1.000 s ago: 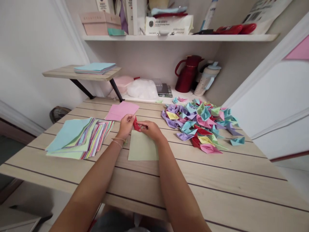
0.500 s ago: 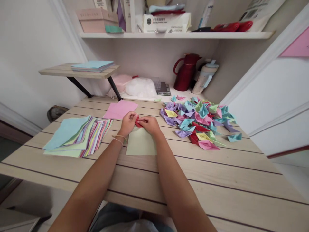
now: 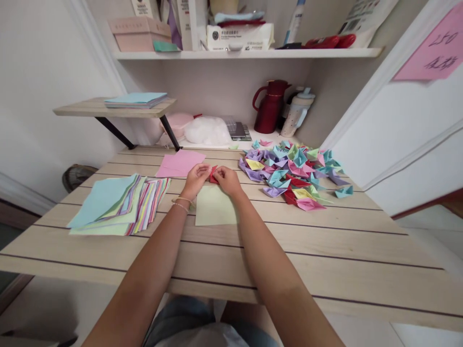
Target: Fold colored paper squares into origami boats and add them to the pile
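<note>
Both my hands meet over the middle of the wooden table, pinching a small folded piece of red paper between them. My left hand grips its left side with closed fingers, and my right hand grips its right side. Just below the hands a pale green square sheet lies flat. A pink sheet lies just beyond my left hand. To the right sits a heap of folded paper boats in several colours.
A fanned stack of coloured paper sheets lies at the left. At the back stand a dark red jug, a pale bottle and a white bag. A small side shelf holds more paper; a wall shelf runs above.
The hands with the red paper have shifted slightly away from me and keep working the fold. The view has swung a little to the right.
</note>
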Demonstrator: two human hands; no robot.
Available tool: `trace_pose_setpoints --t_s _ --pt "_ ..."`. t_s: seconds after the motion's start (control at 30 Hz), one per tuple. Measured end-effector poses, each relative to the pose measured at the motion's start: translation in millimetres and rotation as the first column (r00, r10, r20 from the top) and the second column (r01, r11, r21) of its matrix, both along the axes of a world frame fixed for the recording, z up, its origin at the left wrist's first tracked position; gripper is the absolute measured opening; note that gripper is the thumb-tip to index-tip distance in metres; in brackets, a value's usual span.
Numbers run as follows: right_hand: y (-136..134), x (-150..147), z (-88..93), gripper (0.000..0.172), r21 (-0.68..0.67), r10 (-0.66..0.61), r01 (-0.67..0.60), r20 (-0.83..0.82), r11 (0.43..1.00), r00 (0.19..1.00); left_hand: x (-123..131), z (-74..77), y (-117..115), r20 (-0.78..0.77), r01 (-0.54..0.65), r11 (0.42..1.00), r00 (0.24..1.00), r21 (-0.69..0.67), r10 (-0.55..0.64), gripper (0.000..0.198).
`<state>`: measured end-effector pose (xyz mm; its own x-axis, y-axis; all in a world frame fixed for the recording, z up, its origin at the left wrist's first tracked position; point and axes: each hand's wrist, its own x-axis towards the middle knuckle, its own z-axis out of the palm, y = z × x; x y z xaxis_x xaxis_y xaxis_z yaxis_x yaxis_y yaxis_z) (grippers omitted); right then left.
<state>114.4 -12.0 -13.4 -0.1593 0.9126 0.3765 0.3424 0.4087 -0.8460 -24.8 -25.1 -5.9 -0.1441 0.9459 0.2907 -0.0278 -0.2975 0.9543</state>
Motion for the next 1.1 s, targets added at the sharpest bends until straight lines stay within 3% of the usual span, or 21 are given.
trace_pose_setpoints --t_s 0.23,0.47,0.63,0.77,1.0,1.07,1.1 --pt "6.3 3.7 -5.9 0.018 -0.032 -0.09 0.087 -0.105 0.996 0.99 2.3 1.7 -4.1 -0.006 0.213 0.973 0.977 -0.094 -0.214 0.044" --pt "4.7 6.0 -4.6 0.035 0.004 0.029 -0.029 -0.153 1.0 0.988 1.1 -3.0 -1.6 0.034 0.063 0.995 0.998 -0.081 -0.061 0.048" --pt "0.6 3.2 -3.9 0.037 -0.017 0.099 -0.104 -0.183 0.994 0.978 -0.3 -8.2 1.4 0.077 0.006 0.999 0.997 -0.039 -0.003 0.029" --pt "-1.5 1.4 -6.6 0.041 -0.032 0.16 -0.165 -0.125 0.986 0.979 -1.5 -9.3 1.6 0.143 -0.032 0.999 0.989 -0.027 0.035 0.026" --pt "-3.9 3.8 -3.0 0.024 0.085 -0.039 0.034 0.063 0.996 0.997 -2.9 -9.1 -1.5 0.077 0.039 0.999 0.996 0.003 -0.039 0.022" --pt "-2.5 8.3 7.2 0.025 0.109 -0.074 0.065 0.08 0.992 0.994 -7.7 -10.3 -8.8 0.009 0.048 0.999 0.999 0.02 -0.048 0.031" --pt "-1.1 12.1 14.5 0.026 0.125 -0.11 0.098 0.087 0.987 0.99 -11.3 -10.8 -14.5 -0.113 0.004 0.998 0.994 0.064 0.003 0.043"
